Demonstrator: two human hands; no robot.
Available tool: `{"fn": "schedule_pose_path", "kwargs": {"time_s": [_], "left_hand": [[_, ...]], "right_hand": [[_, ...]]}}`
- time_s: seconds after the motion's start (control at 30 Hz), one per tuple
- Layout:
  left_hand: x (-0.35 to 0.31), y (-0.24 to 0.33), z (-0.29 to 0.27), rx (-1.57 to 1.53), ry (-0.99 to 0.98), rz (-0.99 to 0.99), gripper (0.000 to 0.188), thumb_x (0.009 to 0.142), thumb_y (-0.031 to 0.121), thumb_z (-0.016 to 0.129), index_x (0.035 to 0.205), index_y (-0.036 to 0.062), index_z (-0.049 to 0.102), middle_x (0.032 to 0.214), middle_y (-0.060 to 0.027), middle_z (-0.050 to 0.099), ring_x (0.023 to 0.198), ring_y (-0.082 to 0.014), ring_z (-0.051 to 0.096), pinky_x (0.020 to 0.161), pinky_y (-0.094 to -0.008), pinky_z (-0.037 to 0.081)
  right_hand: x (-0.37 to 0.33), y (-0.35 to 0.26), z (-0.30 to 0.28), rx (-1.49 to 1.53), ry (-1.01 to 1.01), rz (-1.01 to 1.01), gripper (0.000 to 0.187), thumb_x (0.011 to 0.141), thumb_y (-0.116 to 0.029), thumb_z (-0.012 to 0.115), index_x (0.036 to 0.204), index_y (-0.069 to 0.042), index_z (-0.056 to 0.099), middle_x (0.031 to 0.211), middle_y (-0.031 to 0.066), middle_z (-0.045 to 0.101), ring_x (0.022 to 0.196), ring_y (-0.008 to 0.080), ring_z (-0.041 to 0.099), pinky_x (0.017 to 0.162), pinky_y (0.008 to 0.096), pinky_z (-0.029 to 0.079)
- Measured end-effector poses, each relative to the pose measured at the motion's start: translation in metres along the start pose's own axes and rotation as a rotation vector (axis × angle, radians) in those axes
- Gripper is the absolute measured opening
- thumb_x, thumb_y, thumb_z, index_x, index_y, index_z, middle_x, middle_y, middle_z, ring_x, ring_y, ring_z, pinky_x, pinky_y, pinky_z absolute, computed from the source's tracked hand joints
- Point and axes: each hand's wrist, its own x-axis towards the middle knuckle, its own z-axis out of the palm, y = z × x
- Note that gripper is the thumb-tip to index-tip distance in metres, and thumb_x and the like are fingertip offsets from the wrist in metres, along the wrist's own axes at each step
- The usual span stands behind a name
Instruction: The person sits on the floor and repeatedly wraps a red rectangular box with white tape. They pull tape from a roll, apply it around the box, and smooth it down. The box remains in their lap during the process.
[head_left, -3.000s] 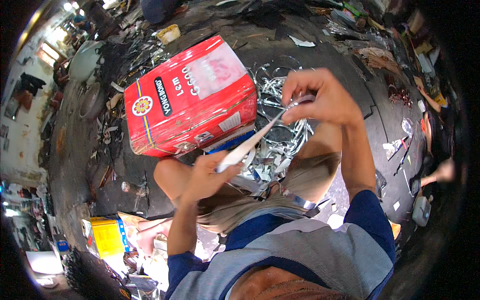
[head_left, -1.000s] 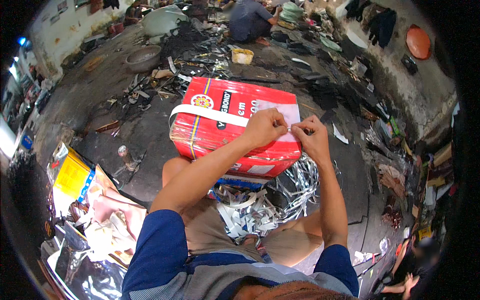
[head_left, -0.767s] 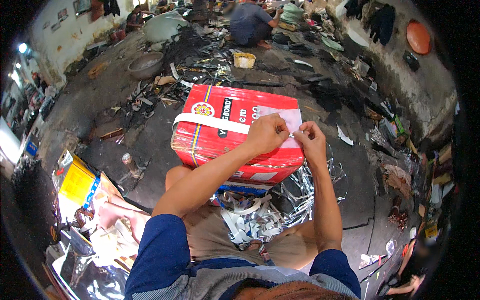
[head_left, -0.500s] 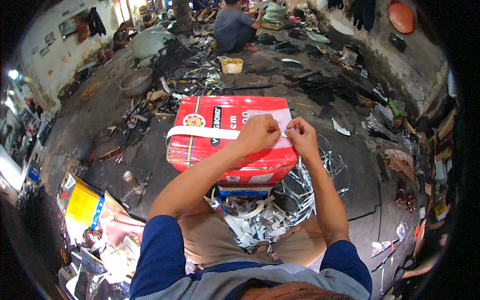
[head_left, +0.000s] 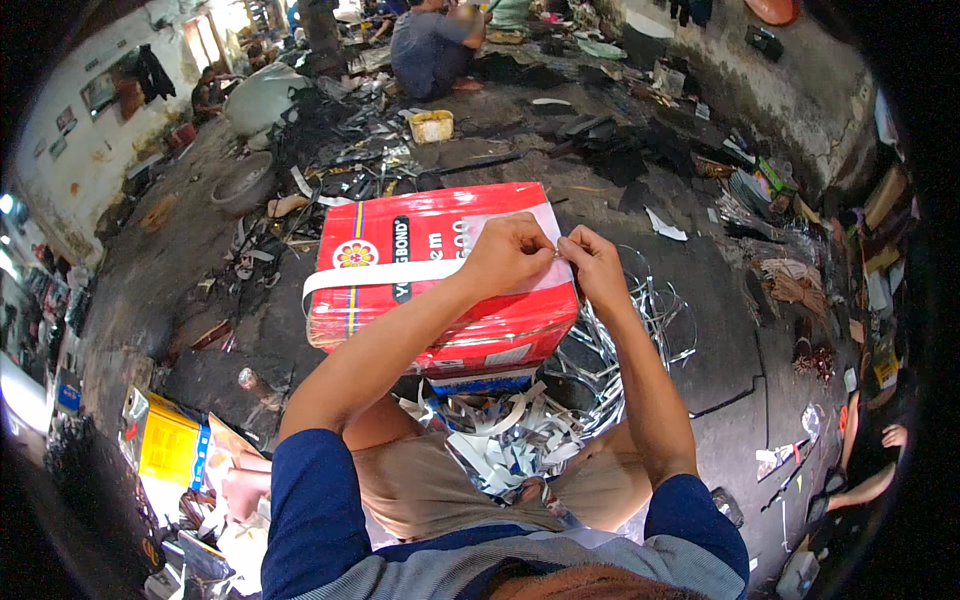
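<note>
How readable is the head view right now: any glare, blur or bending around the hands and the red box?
Head view: hands sharp at centre, left hand and right hand pinching the white strap over the red box; daylight blows out the doorway at upper left; fisheye bends floor edges toward a black rim; foil scraps glint, no motion blur.

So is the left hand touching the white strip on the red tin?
Touching: in the head view the left hand pinches the white strip atop the red tin.
</note>
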Motion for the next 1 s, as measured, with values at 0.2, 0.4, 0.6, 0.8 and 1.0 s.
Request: {"fn": "schedule_pose_path", "kwargs": {"time_s": [0.2,0.4,0.6,0.8,1.0], "left_hand": [[0.002,0.006,0.009,0.012,0.005,0.001,0.012,0.085,0.006,0.073,0.077,-0.0018,0.069,0.076,-0.0073,0.064,0.065,-0.0106,0.060,0.058,-0.0280,0.047],[0.004,0.002,0.011,0.030,0.017,0.006,0.006,0.083,0.004,0.074,0.081,-0.0011,0.072,0.079,-0.0062,0.066,0.069,-0.0101,0.063,0.061,-0.0260,0.049],[0.007,0.008,0.011,0.023,0.024,-0.003,0.006,0.081,0.004,0.074,0.081,-0.0017,0.073,0.078,-0.0072,0.067,0.067,-0.0122,0.064,0.061,-0.0262,0.050],[0.005,0.006,0.012,0.002,0.034,-0.052,0.007,0.079,0.003,0.074,0.083,-0.0030,0.073,0.079,-0.0101,0.068,0.066,-0.0149,0.067,0.062,-0.0273,0.053],[0.007,0.007,0.009,-0.013,0.009,-0.106,0.005,0.082,0.004,0.074,0.083,-0.0001,0.073,0.081,-0.0048,0.069,0.071,-0.0091,0.065,0.063,-0.0235,0.053]], "right_hand": [[-0.012,0.018,-0.002,0.878,-0.073,0.561,0.027,0.100,-0.026,0.065,0.081,-0.018,0.047,0.057,-0.0081,0.037,0.038,0.0042,0.028,0.032,0.0236,0.019],[-0.012,0.015,-0.008,0.744,-0.035,0.568,0.040,0.099,-0.052,0.059,0.083,-0.016,0.054,0.061,-0.0059,0.046,0.040,0.0053,0.035,0.035,0.0236,0.025],[0.041,-0.033,-0.005,-0.465,0.133,0.110,0.052,0.101,-0.051,0.048,0.095,-0.003,0.067,0.078,0.0123,0.068,0.062,0.0273,0.064,0.054,0.0394,0.049],[0.047,0.007,0.001,-0.638,0.136,-0.017,0.037,0.095,-0.029,0.053,0.090,0.001,0.073,0.096,0.0264,0.070,0.090,0.0460,0.068,0.082,0.0525,0.052],[0.033,0.082,0.013,-0.293,0.231,0.114,0.037,0.093,-0.030,0.057,0.087,0.004,0.072,0.085,0.0272,0.069,0.083,0.0423,0.069,0.074,0.0476,0.051]]}}
